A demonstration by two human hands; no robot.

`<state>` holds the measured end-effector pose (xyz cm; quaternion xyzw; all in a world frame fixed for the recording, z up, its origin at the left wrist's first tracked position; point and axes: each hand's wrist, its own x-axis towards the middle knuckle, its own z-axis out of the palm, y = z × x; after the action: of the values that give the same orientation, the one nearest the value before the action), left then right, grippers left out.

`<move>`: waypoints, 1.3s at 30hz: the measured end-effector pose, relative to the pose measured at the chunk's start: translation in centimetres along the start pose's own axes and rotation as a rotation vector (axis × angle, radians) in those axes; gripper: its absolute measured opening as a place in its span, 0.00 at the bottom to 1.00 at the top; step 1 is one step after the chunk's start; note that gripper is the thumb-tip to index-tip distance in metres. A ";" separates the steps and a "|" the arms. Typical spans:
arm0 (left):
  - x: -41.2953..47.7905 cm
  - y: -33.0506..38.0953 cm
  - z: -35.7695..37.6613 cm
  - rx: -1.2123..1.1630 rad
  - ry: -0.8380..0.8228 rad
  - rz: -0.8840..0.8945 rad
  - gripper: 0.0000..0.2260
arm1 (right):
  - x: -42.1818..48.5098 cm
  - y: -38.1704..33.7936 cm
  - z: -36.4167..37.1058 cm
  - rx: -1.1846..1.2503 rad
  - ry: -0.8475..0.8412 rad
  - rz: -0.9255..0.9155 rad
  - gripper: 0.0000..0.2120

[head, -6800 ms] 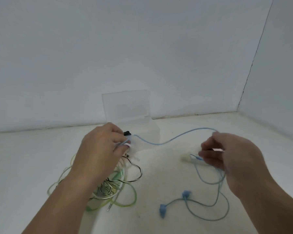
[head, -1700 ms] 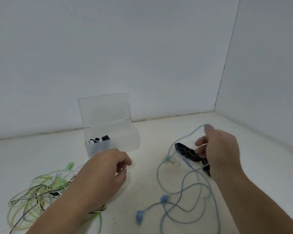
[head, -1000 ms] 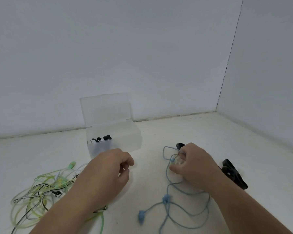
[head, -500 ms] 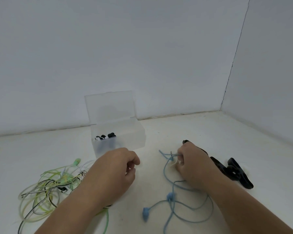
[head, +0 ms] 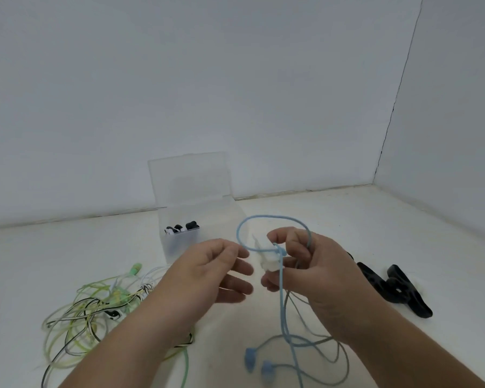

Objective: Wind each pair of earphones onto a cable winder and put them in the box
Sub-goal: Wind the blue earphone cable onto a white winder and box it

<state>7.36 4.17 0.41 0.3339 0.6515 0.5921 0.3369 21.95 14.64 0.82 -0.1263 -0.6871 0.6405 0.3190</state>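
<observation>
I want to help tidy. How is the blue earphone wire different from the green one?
The blue earphones hang from the right hand, held with a white winder; the green earphones lie on the table. The blue cable is alone; the green one is tangled with a black-and-white cable. Both are thin cables, neither in the box.

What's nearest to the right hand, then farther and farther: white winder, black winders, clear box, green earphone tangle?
From the right hand:
1. white winder, pinched in its fingers.
2. black winders, lying to its right.
3. clear box, back left.
4. green earphone tangle, far left.
</observation>
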 end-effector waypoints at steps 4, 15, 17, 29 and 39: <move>-0.7 0.3 0.5 -0.156 -0.227 -0.054 0.16 | -0.1 -0.2 0.6 -0.094 -0.042 -0.048 0.23; -0.2 0.1 0.6 -0.140 -0.109 -0.084 0.05 | 0.1 1.1 0.0 -0.520 0.058 -0.135 0.22; -0.1 0.1 0.4 -0.183 -0.096 -0.111 0.09 | 0.1 1.2 -0.2 -0.543 0.107 -0.139 0.21; 0.8 0.0 -1.0 -0.110 0.281 -0.054 0.06 | -0.1 -1.7 -2.0 0.131 -0.020 0.142 0.11; 0.2 1.1 -0.1 -0.652 0.001 -0.117 0.10 | 0.0 -1.1 -1.3 -0.032 0.110 0.200 0.16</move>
<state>7.19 4.33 1.51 0.1701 0.4458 0.7492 0.4594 22.95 15.54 1.84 -0.2343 -0.6624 0.6504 0.2886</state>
